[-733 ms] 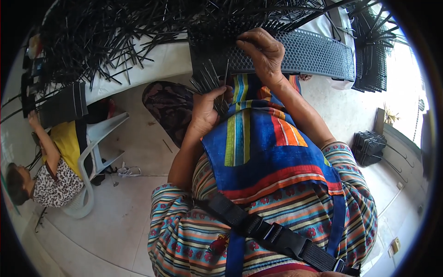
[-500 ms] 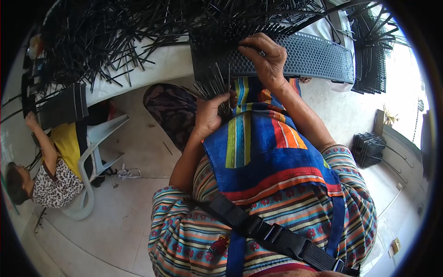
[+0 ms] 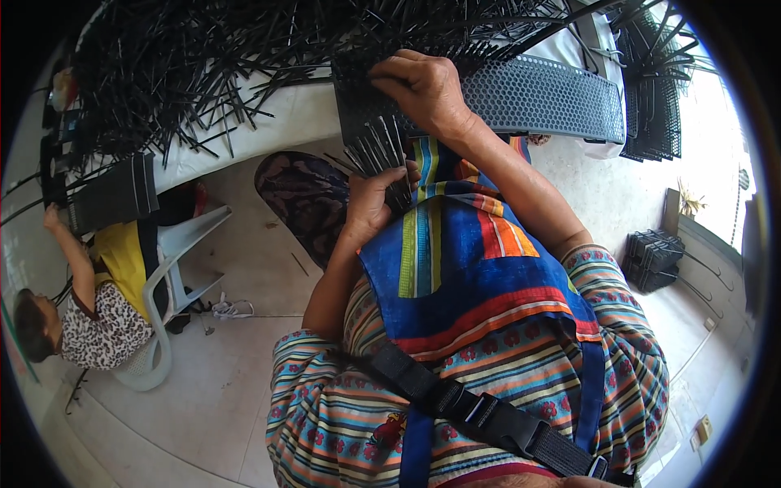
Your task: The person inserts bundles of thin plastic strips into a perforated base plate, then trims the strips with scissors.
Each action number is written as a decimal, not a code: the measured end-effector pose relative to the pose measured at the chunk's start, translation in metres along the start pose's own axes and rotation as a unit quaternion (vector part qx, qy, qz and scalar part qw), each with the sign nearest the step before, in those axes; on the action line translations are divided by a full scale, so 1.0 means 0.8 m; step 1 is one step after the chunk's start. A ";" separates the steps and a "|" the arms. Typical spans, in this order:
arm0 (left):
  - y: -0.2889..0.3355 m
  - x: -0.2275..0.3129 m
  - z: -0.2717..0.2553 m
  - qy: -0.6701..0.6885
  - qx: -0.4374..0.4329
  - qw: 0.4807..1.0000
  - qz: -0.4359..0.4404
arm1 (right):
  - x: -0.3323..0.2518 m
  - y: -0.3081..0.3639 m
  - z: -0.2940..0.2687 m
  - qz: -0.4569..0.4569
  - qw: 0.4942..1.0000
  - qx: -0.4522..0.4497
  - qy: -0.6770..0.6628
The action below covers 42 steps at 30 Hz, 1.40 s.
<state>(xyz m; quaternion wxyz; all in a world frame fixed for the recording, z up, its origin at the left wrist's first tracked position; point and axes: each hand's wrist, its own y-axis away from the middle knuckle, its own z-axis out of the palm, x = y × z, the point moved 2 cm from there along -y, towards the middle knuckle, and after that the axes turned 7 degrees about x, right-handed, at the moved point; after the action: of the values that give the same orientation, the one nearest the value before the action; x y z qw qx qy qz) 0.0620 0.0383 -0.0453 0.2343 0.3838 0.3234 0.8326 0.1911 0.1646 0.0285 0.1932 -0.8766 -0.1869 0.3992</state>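
My left hand [image 3: 371, 203] is closed round a bundle of thin black strips [image 3: 377, 150], which fan out upward just in front of the table edge. Over the left part of a long perforated black panel [image 3: 545, 99], my right hand [image 3: 433, 93] hangs with its thumb and fingers pinched together. Whatever sits in that pinch is too dark to make out. Short black pieces stand up thickly from the panel's far side. The panel lies along the table's near edge and curves away to the right.
A heap of loose black strips [image 3: 187, 65] covers much of the white-covered table [image 3: 301, 102]. At the left a person [image 3: 98, 325] sits on a pale plastic chair [image 3: 154, 325], with a hand on another dark panel [image 3: 114, 195]. Dark mesh pieces [image 3: 653, 259] lie stacked on the floor at right.
My right hand has moved left along the panel, still pinched. My left hand stays nearly in place, and its bundle of strips has tilted slightly.
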 end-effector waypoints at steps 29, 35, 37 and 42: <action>0.002 -0.002 0.009 0.041 -0.006 0.999 -0.026 | 0.028 0.030 -0.048 0.064 0.971 0.127 -0.192; 0.006 0.000 0.008 -0.004 -0.009 0.999 0.035 | 0.023 0.028 -0.048 0.053 0.973 0.127 -0.187; 0.002 0.003 0.011 0.038 -0.034 0.998 -0.041 | 0.022 0.028 -0.047 0.047 0.973 0.132 -0.182; 0.006 -0.003 0.013 0.013 -0.009 0.999 -0.032 | 0.023 0.028 -0.033 0.063 0.991 0.066 -0.094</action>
<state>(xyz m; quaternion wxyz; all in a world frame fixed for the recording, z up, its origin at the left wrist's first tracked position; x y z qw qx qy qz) 0.0710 0.0372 -0.0382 0.2596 0.3604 0.3309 0.8326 0.2267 0.1489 0.0223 0.2064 -0.8305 -0.1217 0.5028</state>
